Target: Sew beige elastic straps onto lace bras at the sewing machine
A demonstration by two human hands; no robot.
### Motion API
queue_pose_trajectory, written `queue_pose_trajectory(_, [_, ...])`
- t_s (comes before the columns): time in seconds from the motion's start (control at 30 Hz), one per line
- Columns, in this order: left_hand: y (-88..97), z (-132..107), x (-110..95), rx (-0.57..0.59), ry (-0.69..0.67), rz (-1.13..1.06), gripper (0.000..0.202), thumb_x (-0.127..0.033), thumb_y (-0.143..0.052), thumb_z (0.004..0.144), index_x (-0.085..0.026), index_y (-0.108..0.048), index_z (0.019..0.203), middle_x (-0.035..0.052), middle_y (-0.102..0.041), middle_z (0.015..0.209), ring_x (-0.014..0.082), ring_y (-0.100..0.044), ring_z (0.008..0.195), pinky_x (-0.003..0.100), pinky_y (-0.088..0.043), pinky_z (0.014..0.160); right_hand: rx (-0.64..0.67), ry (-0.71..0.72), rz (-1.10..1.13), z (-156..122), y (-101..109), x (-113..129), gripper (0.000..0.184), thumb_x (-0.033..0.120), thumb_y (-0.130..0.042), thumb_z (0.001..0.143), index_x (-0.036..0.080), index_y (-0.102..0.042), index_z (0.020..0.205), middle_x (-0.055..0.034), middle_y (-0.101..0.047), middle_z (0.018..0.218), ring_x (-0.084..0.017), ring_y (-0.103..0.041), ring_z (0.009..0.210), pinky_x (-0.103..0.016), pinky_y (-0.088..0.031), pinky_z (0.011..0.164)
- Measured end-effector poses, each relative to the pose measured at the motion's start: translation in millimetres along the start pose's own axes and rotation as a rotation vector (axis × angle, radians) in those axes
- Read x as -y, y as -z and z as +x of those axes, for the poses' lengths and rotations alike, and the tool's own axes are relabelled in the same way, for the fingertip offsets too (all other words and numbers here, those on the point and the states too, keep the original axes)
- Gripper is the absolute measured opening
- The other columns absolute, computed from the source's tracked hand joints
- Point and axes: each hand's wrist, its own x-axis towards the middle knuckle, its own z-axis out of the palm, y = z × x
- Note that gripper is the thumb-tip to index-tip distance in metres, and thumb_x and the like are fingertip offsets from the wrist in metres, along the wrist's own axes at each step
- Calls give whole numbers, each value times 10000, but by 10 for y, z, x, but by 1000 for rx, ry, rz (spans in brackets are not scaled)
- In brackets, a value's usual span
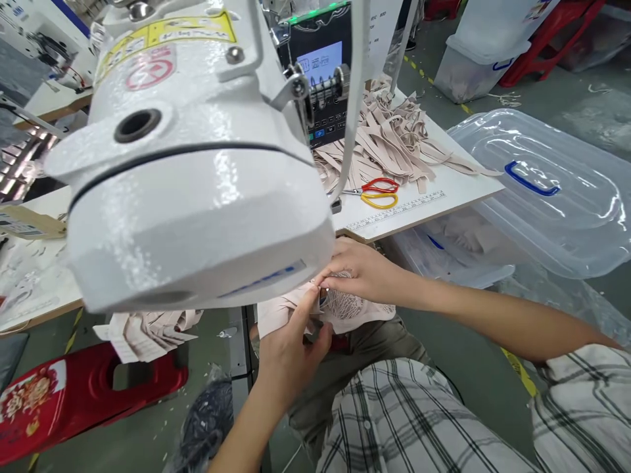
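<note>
My left hand (290, 345) and my right hand (362, 272) meet just below the table's front edge, under the white sewing machine head (192, 164). Both pinch a beige piece of fabric with a lace part (345, 309) that lies over my lap. The fingertips of the two hands touch at the fabric's upper edge. The machine head hides part of the fabric and whatever lies at the needle.
A heap of beige fabric strips (394, 138) and red-and-yellow scissors (377, 192) lie on the white table (444, 190) to the right of the machine. Clear plastic bins with lids (542, 190) stand at the right. A red stool (83, 394) sits lower left.
</note>
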Motion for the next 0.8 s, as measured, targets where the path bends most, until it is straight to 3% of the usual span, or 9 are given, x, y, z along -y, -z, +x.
queue_pose_trajectory(0.13, [20,22,-37,12,12,65,471,-318,-614,904,-240,-599,1368,61,-739,896,158,-624,583,238,-334,469,-115,119,-88,-111,-97,-42,167,240,-573,968,220,-734,1010,-50,-712,1037,-180,-619,1005,-348,-476,928])
queue_pose_trajectory(0.23, [101,34,-18,63,15,34,484,-305,-598,906,-241,-589,1387,12,-714,778,95,-479,399,230,-285,421,-195,305,-249,-174,-139,-68,225,170,-495,982,221,-703,1049,-41,-737,1046,-167,-630,1012,-362,-459,987])
queue_pose_trajectory(0.33, [226,60,70,143,-36,-12,476,-297,-577,924,-239,-582,1396,-38,-651,644,62,-364,324,202,-291,408,-230,378,-389,-161,-138,-83,246,122,-496,950,250,-699,1007,-8,-747,988,-173,-618,1029,-365,-455,976])
queue_pose_trajectory(0.4, [302,97,144,202,-117,-11,453,-292,-545,952,-243,-572,1402,-56,-618,592,66,-372,331,183,-310,414,-264,411,-447,-140,-133,-74,201,133,-535,939,252,-697,955,3,-743,935,-184,-604,1013,-359,-460,926])
queue_pose_trajectory(0.47, [342,144,201,200,-209,40,411,-274,-511,973,-246,-593,1374,-20,-673,673,86,-497,423,174,-380,475,-301,415,-484,-146,-131,-48,181,122,-556,928,240,-694,924,-4,-732,912,-188,-590,979,-350,-456,875])
queue_pose_trajectory(0.53, [338,180,219,145,-258,122,377,-248,-501,970,-239,-632,1324,39,-726,819,126,-621,585,191,-454,570,-291,362,-455,-188,-132,-21,211,102,-538,927,237,-700,936,-22,-715,920,-186,-589,952,-346,-454,851])
queue_pose_trajectory(0.6, [305,187,192,113,-239,178,371,-237,-506,958,-244,-648,1301,56,-732,854,161,-666,691,209,-480,614,-224,224,-279,-246,-143,-17,231,121,-516,942,242,-701,1010,-34,-690,921,-165,-605,888,-320,-474,803])
queue_pose_trajectory(0.7, [250,141,88,133,-151,196,406,-259,-510,951,-275,-611,1344,24,-712,779,163,-655,659,206,-445,547,-120,-139,209,-266,-202,-85,279,283,-490,992,228,-589,1247,-13,-648,870,-108,-569,633,-248,-477,597])
queue_pose_trajectory(0.8, [209,70,-55,132,-45,219,429,-285,-534,945,-274,-578,1372,34,-721,860,172,-652,667,220,-407,507,-198,-349,440,-127,-303,-202,412,420,-494,977,197,-501,1324,-12,-620,880,-107,-532,585,-255,-487,565])
